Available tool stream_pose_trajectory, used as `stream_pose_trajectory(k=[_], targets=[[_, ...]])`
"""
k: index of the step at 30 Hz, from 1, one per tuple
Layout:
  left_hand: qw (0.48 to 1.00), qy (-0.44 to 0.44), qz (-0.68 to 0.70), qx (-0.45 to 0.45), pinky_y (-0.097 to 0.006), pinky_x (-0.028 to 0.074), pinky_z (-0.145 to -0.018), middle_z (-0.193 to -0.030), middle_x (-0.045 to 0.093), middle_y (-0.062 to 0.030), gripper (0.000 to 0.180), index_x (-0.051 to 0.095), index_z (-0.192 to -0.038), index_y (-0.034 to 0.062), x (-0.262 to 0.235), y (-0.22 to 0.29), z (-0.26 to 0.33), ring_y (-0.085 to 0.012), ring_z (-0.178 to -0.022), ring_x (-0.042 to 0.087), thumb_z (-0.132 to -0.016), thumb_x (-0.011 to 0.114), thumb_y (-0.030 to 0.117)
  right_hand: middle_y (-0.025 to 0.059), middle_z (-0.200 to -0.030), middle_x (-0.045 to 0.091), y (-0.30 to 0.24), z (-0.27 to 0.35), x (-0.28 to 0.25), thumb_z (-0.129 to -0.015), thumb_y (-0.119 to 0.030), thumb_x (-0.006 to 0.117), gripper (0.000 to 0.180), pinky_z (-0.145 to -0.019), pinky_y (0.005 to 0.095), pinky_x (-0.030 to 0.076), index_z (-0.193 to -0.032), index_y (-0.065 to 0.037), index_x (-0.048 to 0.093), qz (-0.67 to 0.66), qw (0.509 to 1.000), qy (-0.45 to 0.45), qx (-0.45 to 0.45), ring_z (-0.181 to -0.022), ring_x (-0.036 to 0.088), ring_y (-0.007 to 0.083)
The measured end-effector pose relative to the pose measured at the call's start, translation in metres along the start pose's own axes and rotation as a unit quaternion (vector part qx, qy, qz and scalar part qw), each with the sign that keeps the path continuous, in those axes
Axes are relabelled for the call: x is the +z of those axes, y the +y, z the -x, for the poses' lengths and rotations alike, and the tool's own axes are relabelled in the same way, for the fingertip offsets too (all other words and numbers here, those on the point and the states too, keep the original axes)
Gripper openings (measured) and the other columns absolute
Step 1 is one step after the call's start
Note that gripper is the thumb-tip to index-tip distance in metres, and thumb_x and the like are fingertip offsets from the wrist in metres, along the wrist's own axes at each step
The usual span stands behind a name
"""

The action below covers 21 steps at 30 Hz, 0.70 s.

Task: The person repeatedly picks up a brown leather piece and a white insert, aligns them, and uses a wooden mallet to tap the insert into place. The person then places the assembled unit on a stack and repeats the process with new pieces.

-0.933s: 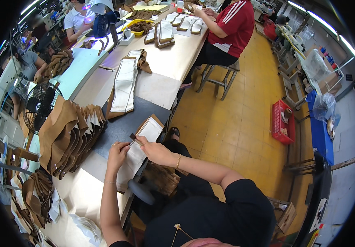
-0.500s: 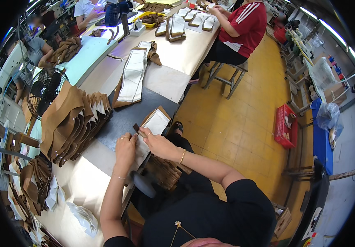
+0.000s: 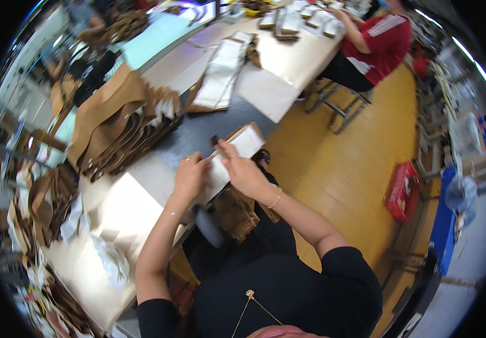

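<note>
My right hand point(image 3: 245, 173) is closed around a small thing with a dark brown, blocky end point(image 3: 215, 141), most of it hidden in my fingers. Beneath that hand lies a brown piece with a white facing point(image 3: 247, 142), near the table's right edge. My left hand point(image 3: 191, 177) is closed beside it, at the near left end of the white facing. Whatever its fingertips pinch is hidden. Farther up the table rests a long brown strip faced in white point(image 3: 221, 76).
Stacked brown pieces point(image 3: 113, 127) fill the table to the left, with crumpled white material point(image 3: 110, 262) nearer me. A dark grey rounded thing point(image 3: 208, 225) sticks up by the table edge. A person in red point(image 3: 386, 48) sits beyond. A red basket point(image 3: 403, 191) stands at right.
The whole view has shifted, moving the table and hands right and upward in the picture. Both hands keep nearly the same closed pose over the white-faced piece.
</note>
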<state>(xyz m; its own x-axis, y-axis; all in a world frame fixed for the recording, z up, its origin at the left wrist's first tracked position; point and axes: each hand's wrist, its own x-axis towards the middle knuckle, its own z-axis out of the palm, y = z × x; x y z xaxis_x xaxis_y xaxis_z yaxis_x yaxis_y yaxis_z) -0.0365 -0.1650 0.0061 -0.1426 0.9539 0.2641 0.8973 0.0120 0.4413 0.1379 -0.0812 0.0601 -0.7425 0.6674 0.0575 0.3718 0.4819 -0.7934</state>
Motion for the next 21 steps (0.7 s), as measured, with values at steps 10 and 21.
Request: stream_pose_trajectory(k=[10,21], targets=[[0.988,0.036,-0.143,0.036,-0.038,0.046,-0.075,-0.092,0.062,-0.0076,0.014,0.07,-0.096,0.0069,0.002,0.012,0.011,-0.0257,-0.085,0.061,-0.088,0.063,0.016,0.0341,-0.088,0.064,-0.007,0.002,0.007,-0.104,-0.019,0.041,0.044,-0.07,0.0587,0.049,-0.143,-0.004,0.028,-0.004,1.0,-0.021,0.007,-0.082,0.063,0.0511],[0.998,0.013,0.044,-0.039,-0.043,0.049,-0.07,-0.085,0.06,-0.0131,0.01,0.071,-0.089,0.0038,-0.011,0.003,0.015,-0.0342,-0.08,0.061,-0.083,0.069,0.012,0.0304,-0.121,0.058,-0.006,0.003,0.013,-0.101,-0.016,0.044,0.047,-0.077,0.0524,0.053,-0.144,0.0,0.031,0.02,0.998,-0.034,-0.037,-0.09,0.064,0.0469]])
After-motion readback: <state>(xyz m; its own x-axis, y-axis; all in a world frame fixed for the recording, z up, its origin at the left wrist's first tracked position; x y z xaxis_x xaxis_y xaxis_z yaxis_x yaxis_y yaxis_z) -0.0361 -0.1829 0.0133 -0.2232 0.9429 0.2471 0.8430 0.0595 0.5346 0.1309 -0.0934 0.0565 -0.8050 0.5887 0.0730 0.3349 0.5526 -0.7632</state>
